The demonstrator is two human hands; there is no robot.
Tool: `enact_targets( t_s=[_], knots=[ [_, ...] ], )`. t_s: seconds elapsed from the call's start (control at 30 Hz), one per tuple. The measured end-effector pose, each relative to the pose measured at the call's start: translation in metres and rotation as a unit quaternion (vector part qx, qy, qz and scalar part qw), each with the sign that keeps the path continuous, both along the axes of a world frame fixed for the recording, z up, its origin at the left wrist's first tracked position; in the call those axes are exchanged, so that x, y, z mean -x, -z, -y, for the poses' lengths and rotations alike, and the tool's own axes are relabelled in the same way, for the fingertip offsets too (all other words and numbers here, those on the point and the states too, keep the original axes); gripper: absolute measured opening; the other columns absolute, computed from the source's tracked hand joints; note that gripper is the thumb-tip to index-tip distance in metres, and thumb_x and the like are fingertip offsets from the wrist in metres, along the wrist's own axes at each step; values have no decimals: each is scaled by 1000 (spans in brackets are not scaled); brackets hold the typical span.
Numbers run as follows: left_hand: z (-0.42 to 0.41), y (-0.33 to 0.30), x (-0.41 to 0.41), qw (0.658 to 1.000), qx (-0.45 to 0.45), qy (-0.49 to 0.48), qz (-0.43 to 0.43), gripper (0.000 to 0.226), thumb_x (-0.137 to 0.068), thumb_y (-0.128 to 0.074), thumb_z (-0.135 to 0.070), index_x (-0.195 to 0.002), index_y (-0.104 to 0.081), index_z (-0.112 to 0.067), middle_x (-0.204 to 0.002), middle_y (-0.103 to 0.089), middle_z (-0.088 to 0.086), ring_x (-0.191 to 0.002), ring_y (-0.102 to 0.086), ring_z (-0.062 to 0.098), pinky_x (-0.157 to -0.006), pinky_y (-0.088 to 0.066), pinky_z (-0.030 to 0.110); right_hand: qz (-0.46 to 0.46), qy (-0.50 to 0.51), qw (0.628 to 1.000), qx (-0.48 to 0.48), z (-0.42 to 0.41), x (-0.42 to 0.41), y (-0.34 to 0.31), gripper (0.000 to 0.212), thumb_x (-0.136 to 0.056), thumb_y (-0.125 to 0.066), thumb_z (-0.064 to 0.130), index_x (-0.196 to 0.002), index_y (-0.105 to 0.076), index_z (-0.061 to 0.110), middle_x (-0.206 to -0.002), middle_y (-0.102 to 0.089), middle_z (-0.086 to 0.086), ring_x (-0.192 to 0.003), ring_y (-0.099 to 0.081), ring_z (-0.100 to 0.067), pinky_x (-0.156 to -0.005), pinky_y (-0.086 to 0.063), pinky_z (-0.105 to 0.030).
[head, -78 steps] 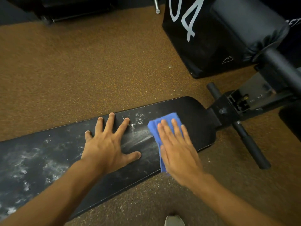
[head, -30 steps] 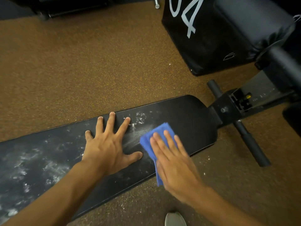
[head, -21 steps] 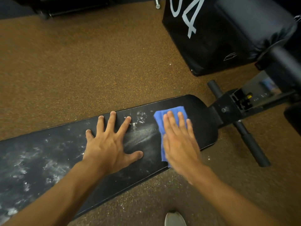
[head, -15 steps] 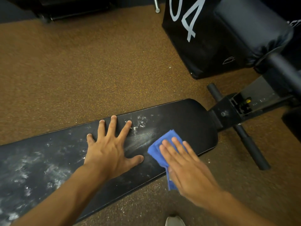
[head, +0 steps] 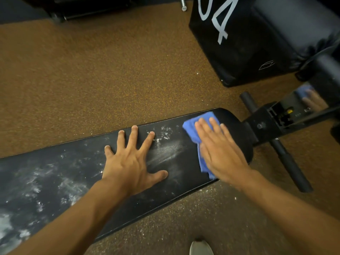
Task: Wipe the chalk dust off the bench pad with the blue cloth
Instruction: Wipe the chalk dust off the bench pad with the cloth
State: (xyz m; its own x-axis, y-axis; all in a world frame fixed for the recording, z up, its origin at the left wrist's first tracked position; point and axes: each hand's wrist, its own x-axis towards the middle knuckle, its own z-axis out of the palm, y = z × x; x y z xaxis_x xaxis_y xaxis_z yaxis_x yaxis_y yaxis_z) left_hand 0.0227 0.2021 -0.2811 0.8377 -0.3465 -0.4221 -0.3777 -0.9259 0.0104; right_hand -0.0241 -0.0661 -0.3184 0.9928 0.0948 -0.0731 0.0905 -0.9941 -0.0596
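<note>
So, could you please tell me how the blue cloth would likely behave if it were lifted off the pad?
The blue cloth would probably droop limply: it is folded and bunched under the flat right hand. It looks thin, so likely light. One corner already hangs over the bench pad edge, so it may slide easily.

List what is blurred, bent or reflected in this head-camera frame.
Head view: the right hand on the blue cloth is smeared by motion, the left hand is sharp; the bench pad edge bows from the wide-angle lens; the shiny frame panel mirrors hand and cloth; the lighting is dim and warm.
</note>
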Motion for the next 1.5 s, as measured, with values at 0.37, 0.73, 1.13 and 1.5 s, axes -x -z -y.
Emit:
enact_targets(
  t_s=[0.37, 0.73, 1.13, 1.5],
  knots=[
    [0, 0, -1, 1000, 2, -2, -6, 117, -65, -28, -100, -155, 17, -43, -167, 18, 4, -153, 9, 39, -117, -21, 66, -9, -21, 1000, -6, 5, -4, -2, 61, -103, -20, 33, -161, -20, 15, -169, -20, -3, -157, -8, -25, -126, -12, -48],
    [0, -3, -1, 1000, 2, -5, -8, 118, -65, -31, -100, -156, 17, -42, -168, 18, 4, -154, 8, 39, -117, -21, 66, -25, -89, 996, -12, -6, 3, -4, 59, -105, -20, 33, -162, -16, 16, -170, -15, 0, -157, -3, -22, -125, -15, -49],
    [-7, -8, 1, 999, 44, -25, -2, 115, -67, -35, -98, -155, 17, -45, -167, 20, 3, -154, 11, 35, -120, -17, 64, -32, -82, 996, -20, -23, -12, -6, 60, -105, -16, 34, -162, -15, 16, -170, -12, 0, -157, 1, -21, -127, -9, -46],
    [-83, -20, 5, 999, 5, -52, 11, 124, -52, -21, -106, -156, 11, -46, -168, 13, 2, -155, 3, 34, -118, -28, 62, -37, -107, 993, -27, -46, -8, -6, 60, -105, -15, 33, -162, -13, 16, -170, -9, 1, -157, 0, -23, -127, -8, -47]
  ],
)
